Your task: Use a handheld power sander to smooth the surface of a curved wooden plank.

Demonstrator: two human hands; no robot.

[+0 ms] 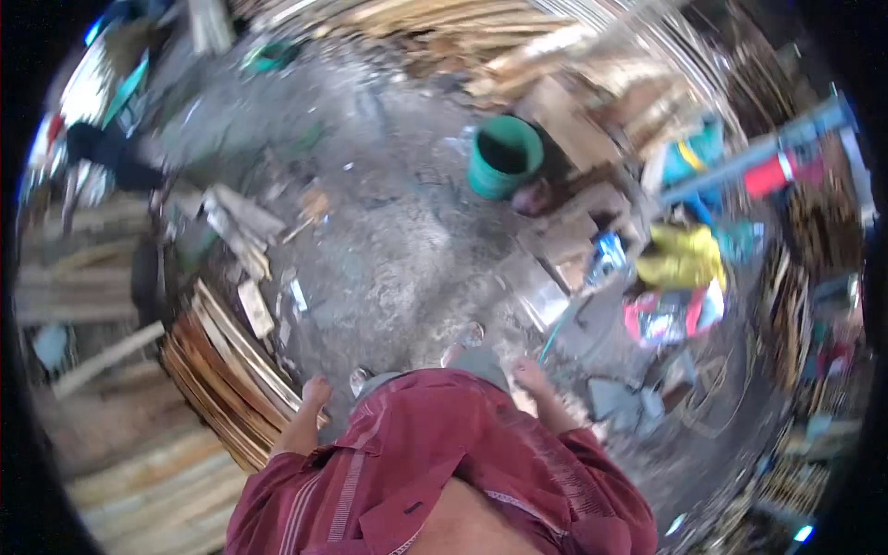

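Observation:
My left hand (317, 391) hangs low beside my body, next to the end of a stack of long brown boards (217, 375). On the other side, my right hand (530, 376) hangs in front of my hip, above the floor. Both hands are small and blurred, so their fingers do not show clearly. Nothing can be made out in either of them. A thin green cord or stick (552, 340) runs over the floor close to my right hand; whether they touch is unclear. Below me my feet show in part on the grey floor (398, 268).
A green bucket (505, 157) stands ahead, beside wooden blocks (578, 120). To the right lie a yellow cloth or bag (683, 259) and a pink-edged bag (673, 317). Planks (444, 28) are piled along the far side. At left are loose wood scraps (242, 227) and a person's dark-clothed leg (111, 157).

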